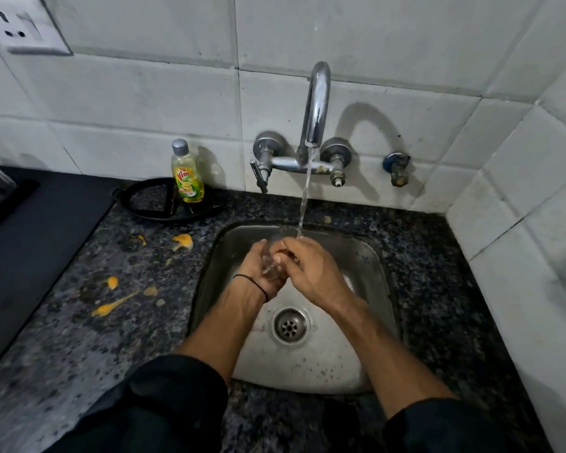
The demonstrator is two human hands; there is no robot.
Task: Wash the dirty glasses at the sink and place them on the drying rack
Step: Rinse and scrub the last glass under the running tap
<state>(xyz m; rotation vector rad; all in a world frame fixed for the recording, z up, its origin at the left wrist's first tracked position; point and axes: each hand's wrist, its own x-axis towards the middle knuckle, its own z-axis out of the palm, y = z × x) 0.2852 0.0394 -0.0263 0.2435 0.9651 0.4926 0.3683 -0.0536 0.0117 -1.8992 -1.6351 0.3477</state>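
Glass (271, 260), clear, is over the sink (366, 256), held btwn both hands above the back half of the bowl. Left grip (257, 269) has its fingers curled round the glass from the left; thin black band on that wrist. Right grip (309, 273) wraps it from the right, fingers curled over the upper part, tips by the rim. The two hands touch each other around it. Most of the glass is hidden or see-through, so can't tell its exact tilt; mouth seems to face the wall.

Tap (316, 103) is wall-mounted w/ a curved spout & is running. Water stream (304, 204) falls straight down and lands at the glass rim, right by the right fingers. Drain (290, 325) sits mid-bowl, nearer the person than the hands, btwn the forearms. Droplets on the steel at the near side.

Surface (144, 322) is dark speckled stone. Left of the sink: several yellow-orange smears (182, 241). Soap bottle (187, 173), yellow-green w/ grey cap, stands upright by the wall at the back edge of a black round stand (151, 204); can't tell if it's on it. Dark mat (36, 243) further left. Small valve (397, 168) on the tiles right of the tap; socket (23, 26) top left. Black sleeves (164, 403) cover the arms near the elbows.
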